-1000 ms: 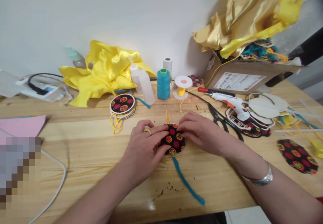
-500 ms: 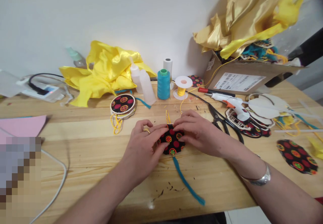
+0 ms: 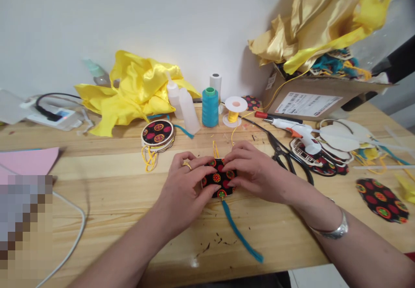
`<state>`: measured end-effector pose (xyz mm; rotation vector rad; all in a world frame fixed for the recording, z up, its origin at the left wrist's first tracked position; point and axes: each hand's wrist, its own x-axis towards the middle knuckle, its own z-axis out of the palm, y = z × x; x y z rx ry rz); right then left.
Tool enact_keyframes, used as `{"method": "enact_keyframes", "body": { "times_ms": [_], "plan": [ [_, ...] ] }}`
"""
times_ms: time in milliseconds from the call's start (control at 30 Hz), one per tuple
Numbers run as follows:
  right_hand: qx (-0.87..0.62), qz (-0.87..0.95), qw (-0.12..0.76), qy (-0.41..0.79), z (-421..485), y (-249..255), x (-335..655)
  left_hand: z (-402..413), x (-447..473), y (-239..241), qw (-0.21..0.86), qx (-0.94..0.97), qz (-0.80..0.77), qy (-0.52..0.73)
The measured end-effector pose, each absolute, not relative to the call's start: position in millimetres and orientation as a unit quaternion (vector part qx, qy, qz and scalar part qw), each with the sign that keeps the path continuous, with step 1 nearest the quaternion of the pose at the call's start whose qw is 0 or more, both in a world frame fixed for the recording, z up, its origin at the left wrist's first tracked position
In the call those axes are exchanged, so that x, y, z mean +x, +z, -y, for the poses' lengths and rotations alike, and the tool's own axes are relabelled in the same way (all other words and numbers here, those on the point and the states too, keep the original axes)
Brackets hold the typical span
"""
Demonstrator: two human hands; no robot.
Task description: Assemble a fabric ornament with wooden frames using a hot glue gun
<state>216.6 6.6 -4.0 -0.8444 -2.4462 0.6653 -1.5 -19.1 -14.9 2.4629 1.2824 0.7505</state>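
Observation:
A small round disc (image 3: 220, 178) covered in black cloth with red and yellow circles lies on the wooden table (image 3: 106, 184). My left hand (image 3: 184, 188), with a gold ring, presses its left edge with curled fingers. My right hand (image 3: 256, 169) pinches its upper right edge. A teal tassel (image 3: 240, 234) hangs from the disc toward me, and a yellow cord loop (image 3: 215, 149) sticks out at its far side.
Behind sit a stack of finished discs (image 3: 158, 133), yellow satin (image 3: 136, 91), two white bottles (image 3: 183, 104), a teal thread cone (image 3: 210, 107), a yellow cord spool (image 3: 234, 110). Black scissors (image 3: 285, 154), a glue gun (image 3: 296, 130), cut pieces (image 3: 381, 199) and a cardboard box (image 3: 311, 100) lie right.
Both hands have closed in tighter over the disc, covering more of its edges. The disc has stayed in place on the table.

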Motion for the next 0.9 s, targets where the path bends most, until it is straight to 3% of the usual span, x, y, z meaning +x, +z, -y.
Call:
{"method": "enact_keyframes", "body": {
  "times_ms": [733, 900],
  "plan": [
    [-0.305, 0.905, 0.185, 0.23, -4.2, -3.1, 211.3, 18.7, 1.0, -13.7, 0.146, 0.846, -0.456, 0.233],
    [-0.328, 0.892, 0.216, 0.224, -6.2, -2.7, 214.7, 18.1, -0.1, -11.3, 0.132, 0.836, -0.467, 0.256]
  ]
}}
